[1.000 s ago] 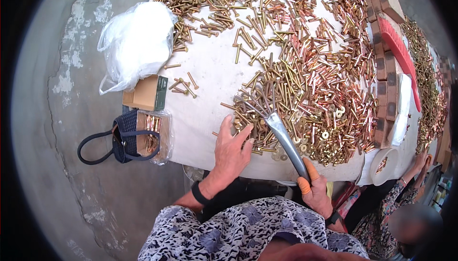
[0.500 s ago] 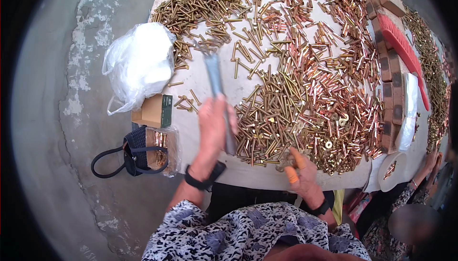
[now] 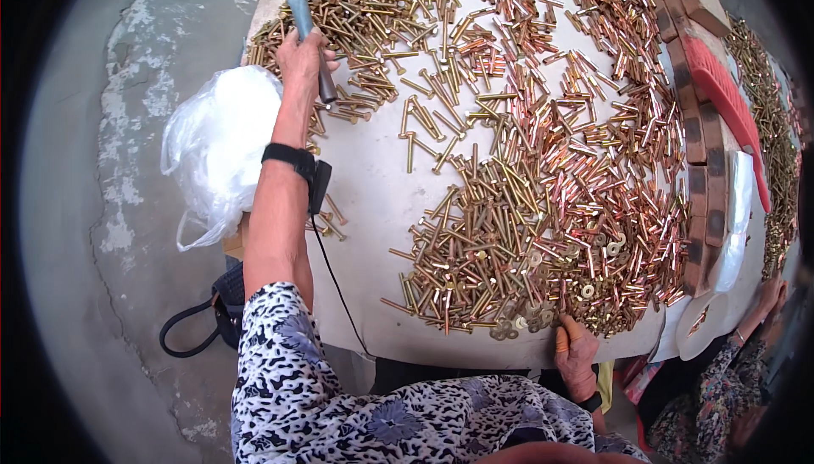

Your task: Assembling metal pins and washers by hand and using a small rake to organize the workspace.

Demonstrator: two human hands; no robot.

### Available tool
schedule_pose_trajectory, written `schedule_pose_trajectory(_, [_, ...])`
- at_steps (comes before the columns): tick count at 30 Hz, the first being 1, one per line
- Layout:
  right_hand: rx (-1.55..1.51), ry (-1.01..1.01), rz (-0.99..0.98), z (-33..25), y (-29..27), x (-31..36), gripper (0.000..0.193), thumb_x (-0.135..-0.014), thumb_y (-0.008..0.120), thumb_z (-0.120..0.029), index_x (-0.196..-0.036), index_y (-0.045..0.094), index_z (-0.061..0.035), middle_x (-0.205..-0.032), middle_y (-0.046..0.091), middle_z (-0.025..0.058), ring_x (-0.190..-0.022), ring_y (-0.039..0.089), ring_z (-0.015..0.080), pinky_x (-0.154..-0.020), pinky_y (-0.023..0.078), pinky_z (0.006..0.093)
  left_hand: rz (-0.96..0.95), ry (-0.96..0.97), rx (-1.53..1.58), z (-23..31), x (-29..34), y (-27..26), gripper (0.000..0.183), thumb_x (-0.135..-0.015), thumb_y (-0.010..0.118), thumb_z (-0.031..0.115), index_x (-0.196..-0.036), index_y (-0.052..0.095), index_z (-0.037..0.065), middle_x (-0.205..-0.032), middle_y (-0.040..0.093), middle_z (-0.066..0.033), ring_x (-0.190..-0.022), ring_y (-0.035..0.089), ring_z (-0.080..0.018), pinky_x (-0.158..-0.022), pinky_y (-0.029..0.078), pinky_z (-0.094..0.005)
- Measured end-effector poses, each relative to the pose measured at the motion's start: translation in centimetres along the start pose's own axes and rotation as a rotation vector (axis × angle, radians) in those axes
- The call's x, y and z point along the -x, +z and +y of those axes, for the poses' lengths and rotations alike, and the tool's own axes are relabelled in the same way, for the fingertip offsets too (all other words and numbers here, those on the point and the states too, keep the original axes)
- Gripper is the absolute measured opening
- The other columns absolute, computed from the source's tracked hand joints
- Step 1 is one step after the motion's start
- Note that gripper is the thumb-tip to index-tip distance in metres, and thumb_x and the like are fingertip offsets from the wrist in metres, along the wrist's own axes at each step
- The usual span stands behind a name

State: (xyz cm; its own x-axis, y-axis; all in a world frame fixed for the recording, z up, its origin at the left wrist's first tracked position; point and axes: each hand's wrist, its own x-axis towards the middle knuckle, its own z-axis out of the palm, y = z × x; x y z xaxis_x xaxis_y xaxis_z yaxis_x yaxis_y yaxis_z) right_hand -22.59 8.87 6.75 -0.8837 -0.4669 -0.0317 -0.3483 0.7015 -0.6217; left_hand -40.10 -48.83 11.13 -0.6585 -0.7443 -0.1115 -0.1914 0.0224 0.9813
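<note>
My left hand [image 3: 301,57], arm stretched out, is closed around the handle of a blue-and-dark hand tool [image 3: 300,13] with thin prongs at its far end. It is over the far-left heap of gold-coloured bolts [image 3: 360,19]. My right hand [image 3: 578,355] rests at the table's near edge, orange covers on its thumb and a finger. Those fingertips are bent close together against the pile's edge; anything between them is hidden. Beside them lie several flat washers [image 3: 532,322] at the front of the large bolt pile [image 3: 483,244].
A white plastic bag [image 3: 225,142] stands at the table's left edge, above a dark handbag [image 3: 227,303]. Bricks [image 3: 697,184] form a border on the right, with a red brush [image 3: 725,100] and a plastic-wrapped bundle [image 3: 733,227]. Another person's hands [image 3: 767,299] are at far right.
My left hand has reached far forward and left with the pronged tool. The right hand has shifted right and nearer; the washers once at its fingers lie on the pile. The view has shifted slightly.
</note>
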Motion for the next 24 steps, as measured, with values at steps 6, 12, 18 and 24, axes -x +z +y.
schedule_pose_trajectory(6, [-0.003,0.050,-0.046,-0.1,-0.2,-0.5,0.016,-0.080,0.063,-0.006,-0.096,0.065,-0.0049,-0.065,0.057,0.0134,-0.056,0.057,0.0309,-0.052,0.044,0.0376,0.137,-0.021,-0.207,-2.6,-1.4,0.7,0.025,-0.096,0.039,0.029,-0.096,0.044,0.005,-0.063,0.050,-0.0065,-0.043,0.046,-0.0148,-0.038,0.044,-0.0313])
schedule_pose_trajectory(12, [0.013,0.077,0.021,-0.2,0.2,-0.9,0.010,-0.082,0.063,-0.008,-0.090,0.066,-0.0039,-0.070,0.062,0.0144,-0.059,0.061,0.0314,-0.054,0.047,0.0369,0.139,-0.038,-0.706,-1.7,2.6,0.0,0.031,-0.096,0.040,0.030,-0.108,0.043,0.001,-0.064,0.053,-0.0116,-0.046,0.056,-0.0216,-0.038,0.046,-0.0353])
schedule_pose_trajectory(18, [-0.067,0.159,-0.058,-0.8,-0.6,-1.2,0.013,-0.083,0.061,-0.009,-0.093,0.066,-0.0019,-0.076,0.065,0.0169,-0.064,0.063,0.0338,-0.057,0.049,0.0372,0.080,-0.063,-0.534,-2.7,8.9,0.0,0.026,-0.097,0.039,0.028,-0.105,0.040,0.002,-0.059,0.050,-0.0075,-0.039,0.049,-0.0182,-0.033,0.042,-0.0328])
schedule_pose_trajectory(24, [-0.190,0.044,0.070,-2.2,-2.1,-2.9,0.018,-0.084,0.060,-0.006,-0.100,0.064,0.0010,-0.079,0.063,0.0182,-0.066,0.063,0.0302,-0.059,0.049,0.0354,-0.007,-0.162,-0.488,-4.7,18.8,-0.6,0.023,-0.099,0.037,0.025,-0.107,0.039,0.004,-0.055,0.043,-0.0036,-0.035,0.045,-0.0145,-0.031,0.038,-0.0293])
